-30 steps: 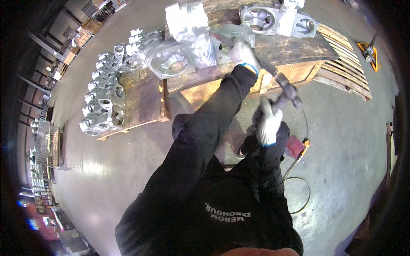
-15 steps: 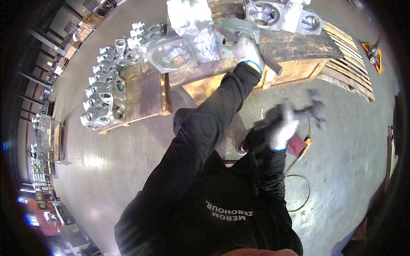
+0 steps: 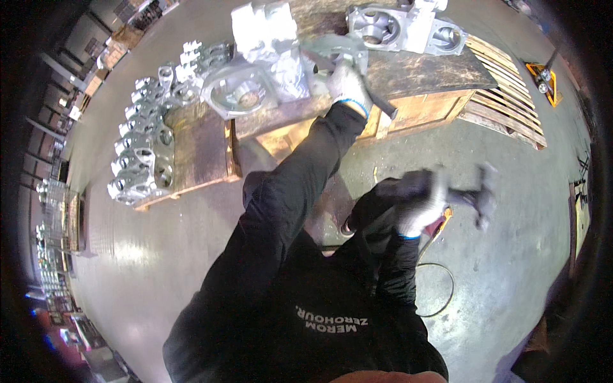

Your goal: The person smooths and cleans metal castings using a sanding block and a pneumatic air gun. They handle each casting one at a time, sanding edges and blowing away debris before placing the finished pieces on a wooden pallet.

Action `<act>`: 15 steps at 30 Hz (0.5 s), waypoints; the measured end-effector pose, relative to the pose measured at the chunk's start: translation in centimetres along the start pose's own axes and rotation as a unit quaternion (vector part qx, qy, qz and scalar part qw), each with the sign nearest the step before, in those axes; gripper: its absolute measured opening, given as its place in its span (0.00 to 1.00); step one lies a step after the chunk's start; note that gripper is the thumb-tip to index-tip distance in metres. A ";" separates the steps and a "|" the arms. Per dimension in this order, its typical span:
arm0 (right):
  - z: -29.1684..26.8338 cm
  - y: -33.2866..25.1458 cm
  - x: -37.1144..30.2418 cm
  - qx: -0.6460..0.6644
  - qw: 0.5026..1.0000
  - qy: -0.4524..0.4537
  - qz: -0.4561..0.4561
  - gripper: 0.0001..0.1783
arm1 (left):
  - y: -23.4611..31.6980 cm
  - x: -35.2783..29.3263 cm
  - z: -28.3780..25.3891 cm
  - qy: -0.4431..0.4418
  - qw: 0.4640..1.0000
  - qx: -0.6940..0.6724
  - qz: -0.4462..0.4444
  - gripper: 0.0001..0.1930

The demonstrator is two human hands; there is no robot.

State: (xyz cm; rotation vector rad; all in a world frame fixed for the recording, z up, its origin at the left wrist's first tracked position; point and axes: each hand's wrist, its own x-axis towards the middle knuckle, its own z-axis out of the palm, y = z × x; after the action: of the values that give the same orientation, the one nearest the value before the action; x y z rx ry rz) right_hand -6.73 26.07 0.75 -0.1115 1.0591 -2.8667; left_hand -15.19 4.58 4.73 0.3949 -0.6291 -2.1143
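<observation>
In a white glove, my left hand (image 3: 350, 88) is closed around a dark flat metal bar (image 3: 381, 105) at the workbench's front edge. One end of the bar reaches toward a silvery metal casting (image 3: 338, 50) just beyond the hand; whether they touch is hidden. My right hand (image 3: 424, 207), also gloved, grips a hammer (image 3: 483, 196) out to the right, below bench height. Motion smears the hammer's head. Left of my left hand lies a large casting with a round bore (image 3: 237, 90), beside a bright blocky casting (image 3: 265, 32).
Several small castings (image 3: 142, 153) line the left wooden bench (image 3: 199, 150). More large castings (image 3: 383, 27) stand on the worn wooden bench top (image 3: 434, 70). Slatted pallets (image 3: 504, 96) lie to its right, near a yellow pallet jack (image 3: 543, 82). A hose (image 3: 452, 287) curls on the floor.
The hammer has swung a little lower in my right hand, its head now farther right. The whole view has shifted slightly. My left hand keeps its hold on the bar.
</observation>
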 end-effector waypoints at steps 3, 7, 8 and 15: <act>0.1 -1.3 0.0 0.168 0.980 -0.060 -0.090 0.27 | -0.6 0.2 -0.9 -0.015 0.998 -0.029 0.046 0.07; 0.7 6.2 -0.2 -0.169 0.968 -0.092 0.159 0.12 | 0.8 1.1 -1.7 -0.061 0.995 0.079 -0.029 0.05; 0.8 7.5 -0.3 -0.221 0.932 -0.101 0.268 0.06 | 1.7 1.7 -1.7 -0.042 0.989 0.119 -0.071 0.06; -1.9 4.5 -0.2 -0.128 0.982 -0.029 0.134 0.18 | 1.4 1.8 -1.8 -0.001 0.988 0.138 -0.064 0.06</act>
State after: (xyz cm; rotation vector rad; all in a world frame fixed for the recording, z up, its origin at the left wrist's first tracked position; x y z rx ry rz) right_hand -6.45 23.89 -3.61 -0.0622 1.3149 -2.4666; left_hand -14.41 1.91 3.99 0.5993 -0.9238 -2.1543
